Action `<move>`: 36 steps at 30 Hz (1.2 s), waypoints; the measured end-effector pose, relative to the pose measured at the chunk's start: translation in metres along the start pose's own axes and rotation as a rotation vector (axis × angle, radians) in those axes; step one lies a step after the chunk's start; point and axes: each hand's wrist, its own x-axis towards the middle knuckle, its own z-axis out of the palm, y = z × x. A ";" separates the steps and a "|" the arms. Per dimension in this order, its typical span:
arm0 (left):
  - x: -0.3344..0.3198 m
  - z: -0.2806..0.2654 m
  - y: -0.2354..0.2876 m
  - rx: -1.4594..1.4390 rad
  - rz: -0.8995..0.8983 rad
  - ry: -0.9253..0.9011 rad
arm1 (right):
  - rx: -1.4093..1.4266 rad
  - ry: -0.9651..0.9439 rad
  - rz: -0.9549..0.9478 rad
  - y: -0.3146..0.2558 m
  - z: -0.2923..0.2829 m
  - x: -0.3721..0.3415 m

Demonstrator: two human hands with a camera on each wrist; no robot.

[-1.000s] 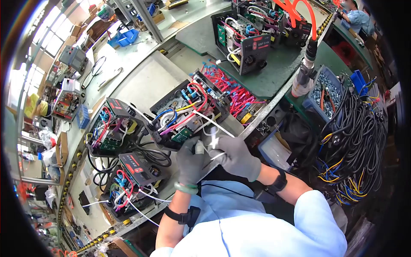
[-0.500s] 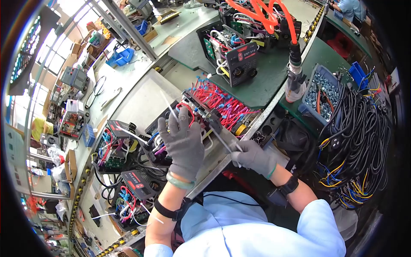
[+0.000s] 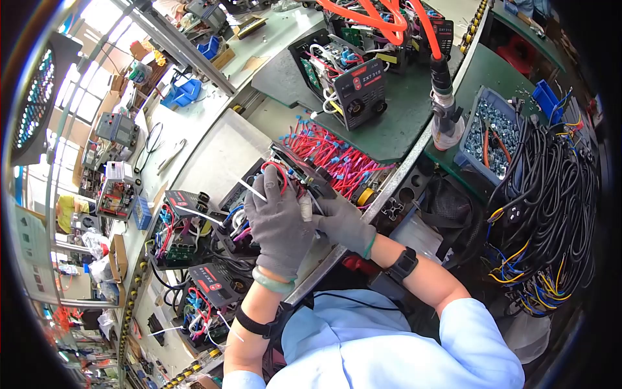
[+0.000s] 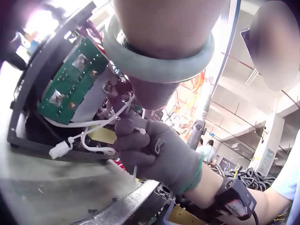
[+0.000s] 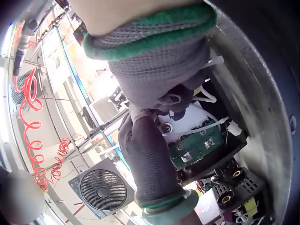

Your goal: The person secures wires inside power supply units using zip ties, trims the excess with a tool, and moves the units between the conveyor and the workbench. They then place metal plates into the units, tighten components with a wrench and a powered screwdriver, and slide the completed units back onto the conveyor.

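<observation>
Workshop tabletop (image 3: 217,149) bore an open electronics unit (image 4: 77,84), presumably for wiring (image 4: 79,124) access; right hand (image 3: 343,223) fingers pinched a white cable tie (image 5: 216,61); left hand's (image 3: 278,230) grip, I couldn't tell.

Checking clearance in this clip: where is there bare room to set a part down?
Bare: the pale panel beyond the opened unit, near the red wires; the green mat between the standing unit and metal rail. Crowded: around the left hand and right hand, at the opened unit.
</observation>
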 end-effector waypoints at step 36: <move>-0.012 0.014 -0.020 -0.505 0.025 0.108 | 0.090 0.123 0.063 -0.019 -0.008 0.013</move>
